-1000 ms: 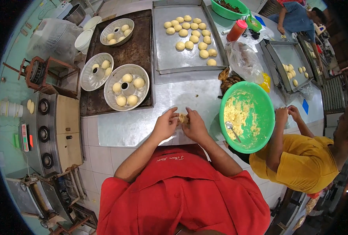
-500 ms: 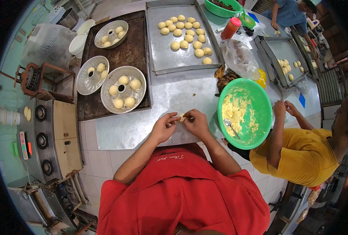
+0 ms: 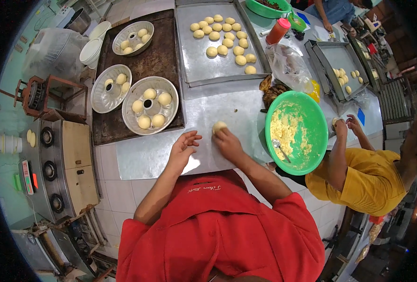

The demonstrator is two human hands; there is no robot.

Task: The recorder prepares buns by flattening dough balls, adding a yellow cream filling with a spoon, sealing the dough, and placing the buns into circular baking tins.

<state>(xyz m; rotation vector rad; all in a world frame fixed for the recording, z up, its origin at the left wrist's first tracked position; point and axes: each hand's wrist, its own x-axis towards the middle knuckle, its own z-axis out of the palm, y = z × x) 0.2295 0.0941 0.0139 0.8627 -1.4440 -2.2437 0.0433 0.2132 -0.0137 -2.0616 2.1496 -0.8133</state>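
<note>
My right hand point(image 3: 229, 145) is closed over a pale dough ball point(image 3: 219, 126) on the metal table point(image 3: 203, 110); the fingers hide its near side. To the left, my left hand point(image 3: 184, 147) hovers with nothing in it, fingers apart and curved toward the dough. A green basin point(image 3: 317, 105) at my right contains crumbly yellow filling point(image 3: 285, 127) and a spoon point(image 3: 280, 149). Beyond my left hand, a fluted ring pan point(image 3: 134, 123) holds several dough balls around its central tube.
Two more ring pans point(image 3: 95, 96) share a dark baking tray point(image 3: 163, 51). A large metal tray point(image 3: 196, 70) carries several dough balls. Bananas point(image 3: 275, 94) and a plastic bag point(image 3: 290, 68) lie beyond the basin. A co-worker in yellow point(image 3: 366, 181) handles dough at right.
Both hands held a small piece of dough between them. Now the hands are apart: the left has drawn back leftward, and the right presses the dough ball on the table slightly farther away.
</note>
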